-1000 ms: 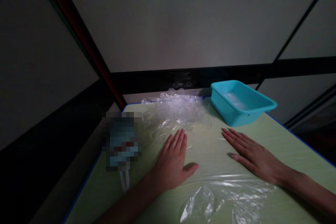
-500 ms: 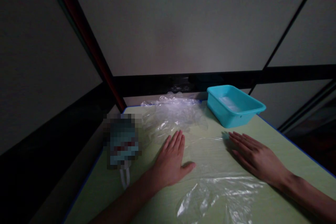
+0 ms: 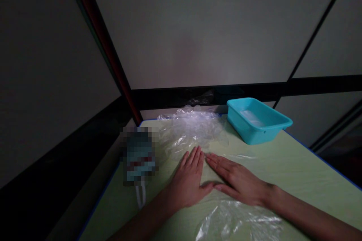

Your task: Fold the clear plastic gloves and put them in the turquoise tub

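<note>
A thin, clear plastic bag (image 3: 240, 216) lies spread on the pale green table, crinkled at its near end. My left hand (image 3: 189, 182) rests flat at its left part, palm down with the thumb stretched out. Close beside it my right hand (image 3: 237, 180) also lies flat, pointing up and left. The two thumb tips meet or nearly meet, and the fingertips are close together. Both hands are open and grip nothing. Beyond the fingertips sits a loose heap of crumpled clear plastic (image 3: 192, 126); where the bag ends under the hands is hard to see.
A turquoise plastic basin (image 3: 258, 135) stands at the table's back right, with something pale inside. At the left lies a blurred-out item (image 3: 140, 156) with a white loop (image 3: 140, 196). The table (image 3: 299, 180) has a blue edge and meets a panelled wall (image 3: 209, 37).
My right hand has slid left across the plastic until it lies beside my left hand. The left hand stays in about the same place. The view has shifted slightly.
</note>
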The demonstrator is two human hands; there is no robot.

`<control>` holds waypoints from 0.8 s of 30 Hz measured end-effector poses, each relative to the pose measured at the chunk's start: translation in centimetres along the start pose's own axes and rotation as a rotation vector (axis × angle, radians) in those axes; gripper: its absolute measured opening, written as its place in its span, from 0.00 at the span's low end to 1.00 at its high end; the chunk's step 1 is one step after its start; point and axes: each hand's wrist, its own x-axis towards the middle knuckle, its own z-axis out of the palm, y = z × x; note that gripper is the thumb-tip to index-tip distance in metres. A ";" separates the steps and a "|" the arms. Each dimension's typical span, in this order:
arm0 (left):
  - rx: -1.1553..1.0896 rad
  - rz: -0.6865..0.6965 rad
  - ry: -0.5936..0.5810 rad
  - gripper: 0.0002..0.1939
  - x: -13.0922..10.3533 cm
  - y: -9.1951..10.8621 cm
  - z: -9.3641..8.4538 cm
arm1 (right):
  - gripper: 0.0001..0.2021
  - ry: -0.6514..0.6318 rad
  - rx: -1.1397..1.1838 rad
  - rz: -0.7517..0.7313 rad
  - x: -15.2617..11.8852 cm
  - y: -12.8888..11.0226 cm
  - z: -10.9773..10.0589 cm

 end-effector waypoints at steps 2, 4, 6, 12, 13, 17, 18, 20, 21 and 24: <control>0.001 0.007 -0.001 0.39 0.0 -0.1 0.0 | 0.32 -0.030 -0.002 0.001 -0.4 0.4 0.1; 0.001 0.009 -0.009 0.40 -0.1 -0.1 -0.1 | 0.33 -0.056 -0.022 0.001 -0.9 0.7 0.0; -0.002 0.010 -0.021 0.40 -0.1 -0.2 -0.1 | 0.33 -0.073 -0.046 0.003 -1.4 1.1 -0.2; 0.000 -0.003 -0.042 0.41 -0.1 -0.1 -0.3 | 0.34 -0.049 -0.082 0.057 -3.7 2.8 -0.8; 0.003 -0.002 -0.052 0.41 -0.1 0.0 -0.3 | 0.33 -0.040 -0.087 0.061 -4.1 3.0 -0.9; 0.006 -0.001 -0.066 0.40 0.0 -0.1 -0.5 | 0.33 -0.018 -0.117 0.086 -5.6 4.0 -1.3; 0.006 0.001 -0.068 0.40 0.0 -0.1 -0.5 | 0.33 -0.021 -0.130 0.096 -5.9 4.2 -1.4; 0.007 0.003 -0.074 0.40 0.0 -0.1 -0.6 | 0.33 -0.036 -0.156 0.118 -6.4 4.5 -1.5; 0.009 0.003 -0.076 0.40 0.0 -0.1 -0.6 | 0.33 -0.042 -0.165 0.126 -6.6 4.6 -1.6; 0.014 -0.003 -0.086 0.41 0.0 -0.1 -0.7 | 0.33 -0.038 -0.172 0.138 -6.9 4.8 -1.6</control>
